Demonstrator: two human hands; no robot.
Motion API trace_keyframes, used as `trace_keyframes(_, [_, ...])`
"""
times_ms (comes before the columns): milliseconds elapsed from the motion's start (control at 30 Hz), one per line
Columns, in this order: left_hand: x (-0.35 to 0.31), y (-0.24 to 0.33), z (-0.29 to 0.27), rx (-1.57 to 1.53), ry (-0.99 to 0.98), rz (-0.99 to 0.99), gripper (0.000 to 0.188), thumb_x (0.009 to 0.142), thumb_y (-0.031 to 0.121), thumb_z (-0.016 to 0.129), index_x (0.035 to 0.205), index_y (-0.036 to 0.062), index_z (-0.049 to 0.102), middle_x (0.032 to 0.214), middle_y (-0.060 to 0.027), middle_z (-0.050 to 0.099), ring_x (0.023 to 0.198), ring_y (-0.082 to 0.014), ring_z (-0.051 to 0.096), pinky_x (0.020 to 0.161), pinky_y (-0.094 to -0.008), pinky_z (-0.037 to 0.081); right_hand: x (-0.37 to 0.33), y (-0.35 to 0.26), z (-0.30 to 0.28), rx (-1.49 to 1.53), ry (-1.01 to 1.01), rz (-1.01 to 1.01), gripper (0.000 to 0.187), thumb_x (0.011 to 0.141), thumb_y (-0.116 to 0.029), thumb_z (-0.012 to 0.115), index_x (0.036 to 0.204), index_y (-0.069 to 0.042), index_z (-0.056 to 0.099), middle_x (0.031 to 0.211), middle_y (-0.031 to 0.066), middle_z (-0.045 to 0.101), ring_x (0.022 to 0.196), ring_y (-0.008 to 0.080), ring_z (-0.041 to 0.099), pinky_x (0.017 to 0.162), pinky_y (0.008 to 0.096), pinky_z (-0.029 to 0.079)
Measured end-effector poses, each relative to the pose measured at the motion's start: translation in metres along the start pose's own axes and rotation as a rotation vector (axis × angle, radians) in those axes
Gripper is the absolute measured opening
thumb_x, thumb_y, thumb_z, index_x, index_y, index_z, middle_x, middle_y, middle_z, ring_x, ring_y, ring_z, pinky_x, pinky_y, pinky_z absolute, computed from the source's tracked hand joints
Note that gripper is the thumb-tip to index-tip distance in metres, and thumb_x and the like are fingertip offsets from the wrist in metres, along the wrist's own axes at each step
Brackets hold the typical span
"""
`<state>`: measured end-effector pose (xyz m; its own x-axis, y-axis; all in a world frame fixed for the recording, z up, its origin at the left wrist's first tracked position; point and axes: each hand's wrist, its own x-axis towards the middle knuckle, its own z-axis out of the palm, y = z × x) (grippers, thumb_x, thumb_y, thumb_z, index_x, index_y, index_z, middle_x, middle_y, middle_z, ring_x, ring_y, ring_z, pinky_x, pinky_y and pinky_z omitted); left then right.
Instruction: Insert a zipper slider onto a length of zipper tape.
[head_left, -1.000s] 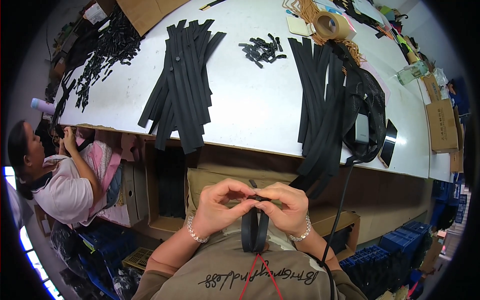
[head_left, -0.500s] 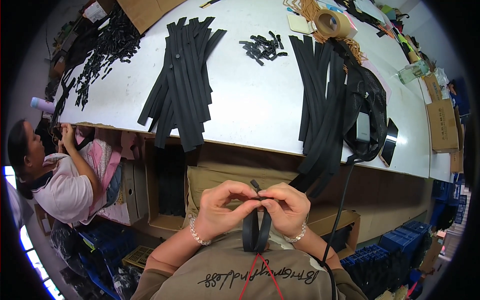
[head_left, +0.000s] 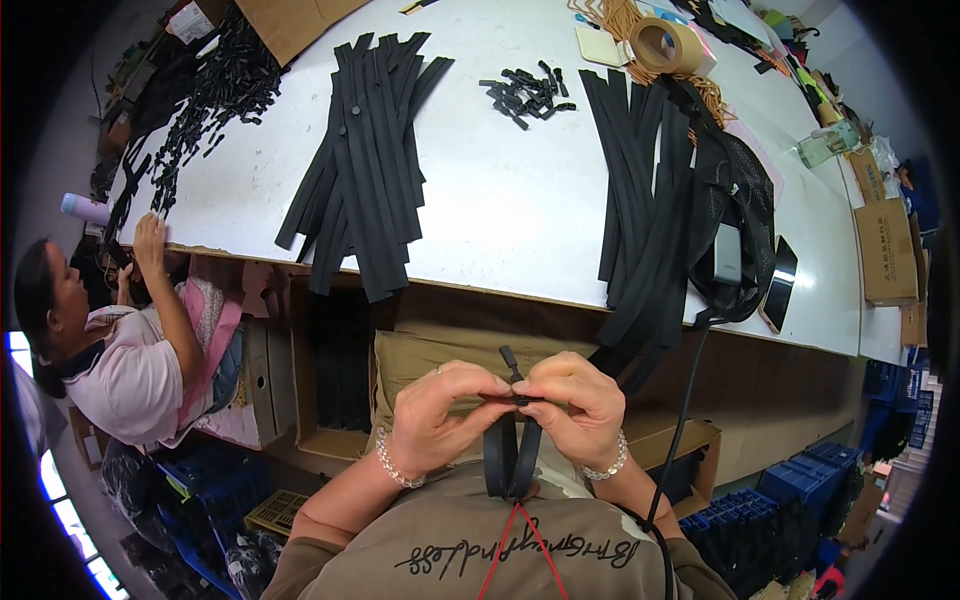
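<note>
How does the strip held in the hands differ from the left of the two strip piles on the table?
The held strip bends into a loop, pinched at the top by the left hand and right hand; the left strip pile lies on the table, untouched. The held strip looks like one piece; the left strip pile has many, crisscrossed. Both are black.

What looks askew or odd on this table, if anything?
Mainly the right bundle of black strips: its lower ends droop well past the near edge of the table, which looks untidy. The left bundle of black strips overhangs less. Nothing looks clearly spilled or damaged.
</note>
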<state>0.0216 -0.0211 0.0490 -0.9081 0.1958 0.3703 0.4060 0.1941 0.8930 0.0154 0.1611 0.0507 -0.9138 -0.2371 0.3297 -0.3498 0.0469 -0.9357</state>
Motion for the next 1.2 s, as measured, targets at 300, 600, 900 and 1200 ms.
trace_keyframes(300, [0.006, 0.005, -0.005, -0.012, -0.122, -0.165, 0.015, 0.072, 0.001, 0.072, 0.085, 0.0031, 0.065, 0.081, -0.0089, 0.067, 0.070, -0.0209, 0.065, 0.061, -0.0281, 0.051, -0.002, -0.002, 0.000, -0.030, 0.036, 0.011, 0.019, 0.069, -0.003, 0.076, 0.087, -0.001, 0.068, 0.080, 0.0088, 0.062, 0.069, 0.0158, 0.059, 0.059, 0.0239, 0.046])
trace_keyframes(600, [0.007, 0.006, -0.007, 0.041, -0.123, -0.099, 0.015, 0.072, -0.001, 0.071, 0.085, 0.0038, 0.065, 0.078, -0.0084, 0.065, 0.068, -0.0224, 0.063, 0.059, -0.0291, 0.049, -0.002, -0.002, 0.002, -0.120, 0.060, -0.049, 0.021, 0.067, -0.004, 0.078, 0.084, 0.000, 0.068, 0.075, 0.0079, 0.064, 0.063, 0.0154, 0.059, 0.056, 0.0236, 0.046])
trace_keyframes(900, [0.007, 0.002, -0.009, 0.048, -0.177, 0.052, 0.017, 0.068, -0.001, 0.072, 0.082, 0.0055, 0.065, 0.077, -0.0047, 0.061, 0.067, -0.0201, 0.060, 0.056, -0.0292, 0.045, -0.010, 0.005, 0.005, 0.134, 0.048, 0.078, 0.017, 0.071, -0.005, 0.077, 0.085, 0.000, 0.067, 0.077, 0.0080, 0.064, 0.065, 0.0147, 0.058, 0.057, 0.0233, 0.045])
trace_keyframes(1200, [0.009, -0.001, -0.010, 0.078, -0.182, 0.157, 0.020, 0.065, -0.002, 0.074, 0.082, 0.0043, 0.064, 0.078, -0.0053, 0.061, 0.066, -0.0211, 0.060, 0.056, -0.0291, 0.046, -0.007, 0.008, 0.002, 0.185, 0.001, 0.073, 0.019, 0.069, -0.001, 0.076, 0.086, -0.001, 0.068, 0.079, 0.0078, 0.065, 0.065, 0.0163, 0.059, 0.057, 0.0246, 0.046])
